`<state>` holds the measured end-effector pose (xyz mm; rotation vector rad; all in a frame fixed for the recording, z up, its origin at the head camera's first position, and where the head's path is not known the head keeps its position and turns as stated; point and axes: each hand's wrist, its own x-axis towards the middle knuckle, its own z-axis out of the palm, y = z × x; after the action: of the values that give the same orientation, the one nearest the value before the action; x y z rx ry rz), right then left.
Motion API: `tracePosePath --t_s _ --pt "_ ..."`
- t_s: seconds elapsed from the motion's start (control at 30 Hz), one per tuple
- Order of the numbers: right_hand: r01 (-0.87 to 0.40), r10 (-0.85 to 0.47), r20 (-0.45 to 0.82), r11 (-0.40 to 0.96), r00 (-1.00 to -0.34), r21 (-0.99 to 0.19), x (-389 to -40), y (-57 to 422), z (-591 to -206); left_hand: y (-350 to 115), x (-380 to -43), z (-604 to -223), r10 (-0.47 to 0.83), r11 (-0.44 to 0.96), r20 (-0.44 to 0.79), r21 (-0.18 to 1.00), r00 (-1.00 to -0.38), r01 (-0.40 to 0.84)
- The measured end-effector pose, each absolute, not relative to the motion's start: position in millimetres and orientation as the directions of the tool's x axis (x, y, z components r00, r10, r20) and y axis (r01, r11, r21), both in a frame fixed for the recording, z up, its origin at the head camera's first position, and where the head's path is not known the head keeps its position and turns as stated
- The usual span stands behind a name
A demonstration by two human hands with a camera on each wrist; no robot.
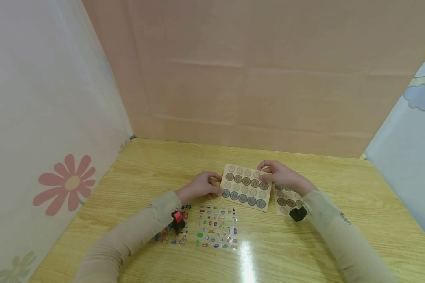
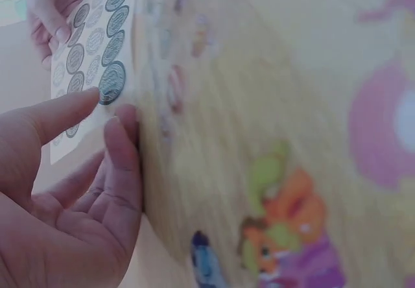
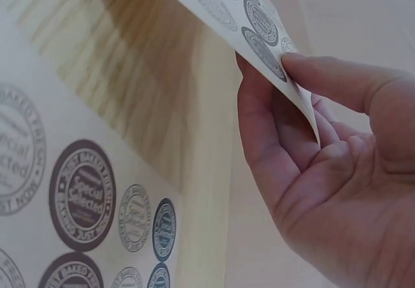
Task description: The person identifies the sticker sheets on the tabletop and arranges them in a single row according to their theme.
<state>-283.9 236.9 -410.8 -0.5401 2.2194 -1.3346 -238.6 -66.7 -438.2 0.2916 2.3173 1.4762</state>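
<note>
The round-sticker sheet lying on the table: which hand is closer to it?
Right. The right hand is close by the far end of the lying sheet, holding the raised sheet by its right end; the left hand is farther, at its left edge.

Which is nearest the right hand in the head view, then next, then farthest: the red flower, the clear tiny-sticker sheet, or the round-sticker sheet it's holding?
From the right hand:
1. Held round-sticker sheet: in its grip.
2. Clear tiny-sticker sheet: on the table, to the left.
3. Red flower: far left, on the wall.
</note>
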Motion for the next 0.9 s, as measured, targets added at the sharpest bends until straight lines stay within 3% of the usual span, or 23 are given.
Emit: tracePosePath --t_s 0.23,0.43,0.9 --pt "-0.109 -0.561 -0.167 0.426 -0.811 -0.898 -275 241 -403 -69 -239 -433 0.423 0.435 -0.22 0.9 -0.879 -0.016" --pt "-0.087 -0.564 -0.15 0.371 -0.812 -0.924 -265 244 -394 -72 -238 -426 0.404 0.441 -0.204 0.897 -0.892 -0.006" --pt "0.007 -0.583 -0.135 0.216 -0.801 -0.976 -228 250 -393 -72 -224 -408 0.425 0.164 -0.152 0.982 -0.892 -0.089"
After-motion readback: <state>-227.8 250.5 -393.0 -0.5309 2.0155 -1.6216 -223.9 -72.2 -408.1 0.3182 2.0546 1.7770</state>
